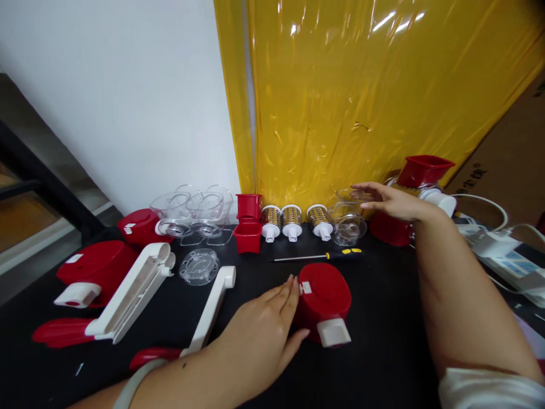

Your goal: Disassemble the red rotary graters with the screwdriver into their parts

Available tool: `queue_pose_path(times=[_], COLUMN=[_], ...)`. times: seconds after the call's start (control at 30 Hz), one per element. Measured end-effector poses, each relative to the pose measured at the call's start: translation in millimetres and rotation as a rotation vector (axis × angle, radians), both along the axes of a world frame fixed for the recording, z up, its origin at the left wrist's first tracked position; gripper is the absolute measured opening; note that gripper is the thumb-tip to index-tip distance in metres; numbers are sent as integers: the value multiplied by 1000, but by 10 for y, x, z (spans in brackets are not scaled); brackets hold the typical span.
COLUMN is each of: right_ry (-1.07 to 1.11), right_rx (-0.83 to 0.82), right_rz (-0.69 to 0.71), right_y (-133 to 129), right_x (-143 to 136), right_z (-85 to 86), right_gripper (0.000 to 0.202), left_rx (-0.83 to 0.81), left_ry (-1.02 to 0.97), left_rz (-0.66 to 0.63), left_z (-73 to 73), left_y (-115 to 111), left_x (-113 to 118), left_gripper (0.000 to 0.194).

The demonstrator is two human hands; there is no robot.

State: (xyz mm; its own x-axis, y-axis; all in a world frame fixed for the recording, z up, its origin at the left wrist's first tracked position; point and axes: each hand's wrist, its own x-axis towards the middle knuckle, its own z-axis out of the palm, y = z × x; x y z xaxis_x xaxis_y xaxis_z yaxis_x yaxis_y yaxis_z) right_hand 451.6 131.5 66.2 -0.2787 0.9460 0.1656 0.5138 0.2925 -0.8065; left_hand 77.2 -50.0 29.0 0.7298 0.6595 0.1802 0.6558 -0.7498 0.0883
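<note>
Red plastic base (pixel 327 295), five o'clock from the view's centre, has the extended fingers of the left hand (pixel 268 321) along its nine-o'clock side — ungrasped, probably steadied — while the right hand (pixel 395 201), fingers parted, is at a clear housing (pixel 349 229) towards one o'clock, any hold unclear.

The person's left hand (pixel 266 321) is extending its fingers (thumb spread apart), while the right hand (pixel 394 201) is pointing leftward, wrist bent.

A smooth pale-grey band (pixel 137 383) rings the left forearm (pixel 187 380) at the frame's lower left, and a creased whitish sleeve (pixel 489 390) shows lower right.
</note>
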Motion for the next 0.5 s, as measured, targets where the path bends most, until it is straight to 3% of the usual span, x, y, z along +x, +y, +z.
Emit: queue_pose_path(times=[0.5], right_ry=[12], right_rx=[-24], right_rz=[-23], right_y=[-5], right_x=[-203], right_z=[-2], right_gripper=[76], left_rx=[-26], left_ry=[17], left_rz=[16], left_z=[41], left_y=[3], left_x=[5], left_gripper=[55])
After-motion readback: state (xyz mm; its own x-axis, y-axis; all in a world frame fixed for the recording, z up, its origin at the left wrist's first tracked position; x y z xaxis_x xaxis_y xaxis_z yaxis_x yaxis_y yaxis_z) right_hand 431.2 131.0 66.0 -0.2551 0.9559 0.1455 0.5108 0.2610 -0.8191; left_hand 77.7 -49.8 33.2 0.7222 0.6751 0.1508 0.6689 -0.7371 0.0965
